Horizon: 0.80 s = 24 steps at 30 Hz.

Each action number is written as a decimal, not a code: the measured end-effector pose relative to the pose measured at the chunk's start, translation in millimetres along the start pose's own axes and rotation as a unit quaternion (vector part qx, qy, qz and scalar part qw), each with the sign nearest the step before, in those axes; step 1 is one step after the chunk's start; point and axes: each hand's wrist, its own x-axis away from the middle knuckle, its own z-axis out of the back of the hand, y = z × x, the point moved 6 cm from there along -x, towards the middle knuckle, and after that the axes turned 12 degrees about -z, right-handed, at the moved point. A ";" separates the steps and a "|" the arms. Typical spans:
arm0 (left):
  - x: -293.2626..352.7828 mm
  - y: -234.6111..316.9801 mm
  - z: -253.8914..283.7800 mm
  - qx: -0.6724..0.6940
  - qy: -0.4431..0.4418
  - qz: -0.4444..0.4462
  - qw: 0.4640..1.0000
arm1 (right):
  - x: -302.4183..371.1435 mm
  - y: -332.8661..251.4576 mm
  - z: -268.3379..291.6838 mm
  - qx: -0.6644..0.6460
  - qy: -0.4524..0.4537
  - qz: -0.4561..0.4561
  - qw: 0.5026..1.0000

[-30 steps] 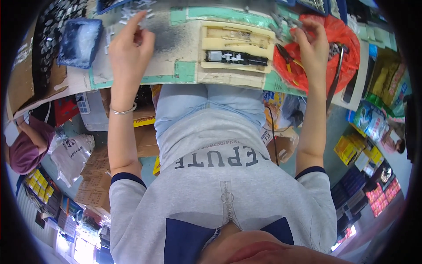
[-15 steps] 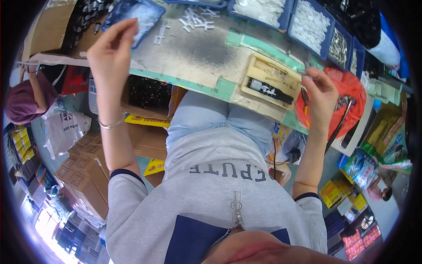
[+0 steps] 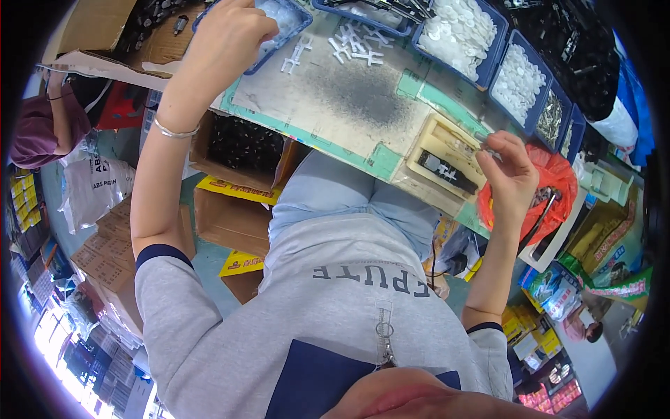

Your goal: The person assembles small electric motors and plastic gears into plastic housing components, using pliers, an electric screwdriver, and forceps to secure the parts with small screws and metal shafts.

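Observation:
At the top edge, my left hand (image 3: 230, 35) is over a blue tray (image 3: 305, 15) holding clear whitish pieces. Its knuckles are bent and its fingertips are partly hidden, so its grip does not show. My right hand (image 3: 513, 167) hovers beside the right end of a cream fixture block (image 3: 427, 140), fingers loosely curled. Its thumb stands apart from the forefinger, with nothing visible between them. In the block's near slot lies a black part (image 3: 460, 180) with a white cross-shaped piece (image 3: 438, 167) on it. Pale narrow pieces (image 3: 457, 143) occupy the far slot.
White branched plastic pieces (image 3: 357, 45) lie on the table (image 3: 279, 98). Blue bins of white discs (image 3: 457, 35), smaller white pieces (image 3: 518, 84) and metal pins (image 3: 549, 122) line the far right. A red plastic bag (image 3: 558, 174) sits right; cardboard boxes (image 3: 230, 223) stand below.
My left hand has moved up and right, over the blue tray. My right hand has dropped slightly, its thumb and forefinger now apart. The whole view has shifted a little.

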 end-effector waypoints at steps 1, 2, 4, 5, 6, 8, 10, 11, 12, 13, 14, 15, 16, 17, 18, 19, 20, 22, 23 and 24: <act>-1.1 2.3 6.8 -0.008 0.006 -0.014 1.000 | -0.4 -1.8 1.5 -0.001 0.003 -0.001 1.000; -2.3 5.2 15.1 -0.007 0.006 -0.014 1.000 | -0.8 -4.1 2.6 -0.002 0.006 -0.001 1.000; -1.4 6.2 37.4 0.103 0.085 0.052 0.990 | -1.3 -10.4 2.3 -0.021 -0.002 0.003 1.000; 3.2 5.4 38.6 0.181 0.122 0.088 0.972 | -1.1 -14.0 1.9 -0.040 -0.010 0.007 0.999; 3.3 13.9 44.6 0.182 0.123 0.085 0.972 | 0.3 -20.0 1.2 -0.040 -0.006 0.008 0.999; 2.5 26.1 45.6 0.314 0.188 0.129 0.922 | 2.2 -25.5 -10.3 -0.089 -0.031 0.006 0.996; -0.9 44.2 43.8 0.359 0.239 0.115 0.895 | 3.3 -33.0 -25.5 -0.109 -0.043 0.021 0.993; -0.4 51.6 39.0 0.437 0.246 0.160 0.850 | 4.8 -37.7 -35.1 -0.119 -0.075 0.044 0.989; -0.2 57.3 33.7 0.511 0.250 0.203 0.797 | 7.6 -44.0 -43.1 -0.128 -0.106 0.067 0.984; -2.6 63.9 34.8 0.520 0.254 0.188 0.793 | 9.2 -46.9 -47.6 -0.128 -0.101 0.066 0.984; -5.2 70.6 35.3 0.523 0.252 0.184 0.793 | 11.2 -49.5 -53.8 -0.136 -0.115 0.060 0.982; -8.2 76.7 35.8 0.542 0.265 0.178 0.778 | 13.4 -50.2 -58.8 -0.145 -0.127 0.054 0.980; -10.3 81.7 36.2 0.560 0.277 0.172 0.762 | 14.9 -49.4 -61.4 -0.144 -0.119 0.052 0.981; -12.0 86.3 35.5 0.564 0.274 0.168 0.760 | 16.3 -48.7 -64.8 -0.178 -0.133 0.050 0.974; -12.6 91.0 34.9 0.559 0.271 0.166 0.766 | 17.6 -47.6 -67.7 -0.213 -0.148 0.049 0.965; -13.0 95.2 35.1 0.553 0.268 0.165 0.772 | 18.9 -46.8 -69.2 -0.235 -0.158 0.049 0.958; -12.9 98.9 36.2 0.555 0.267 0.162 0.771 | 21.3 -44.7 -66.7 -0.235 -0.155 0.048 0.958; -11.3 101.8 38.0 0.559 0.262 0.166 0.769 | 25.1 -42.0 -64.3 -0.246 -0.153 0.058 0.955; -12.2 104.1 38.4 0.559 0.261 0.164 0.770 | 26.5 -41.0 -63.1 -0.246 -0.151 0.059 0.956; -13.1 107.1 38.5 0.559 0.258 0.165 0.771 | 28.2 -40.8 -63.2 -0.248 -0.158 0.060 0.954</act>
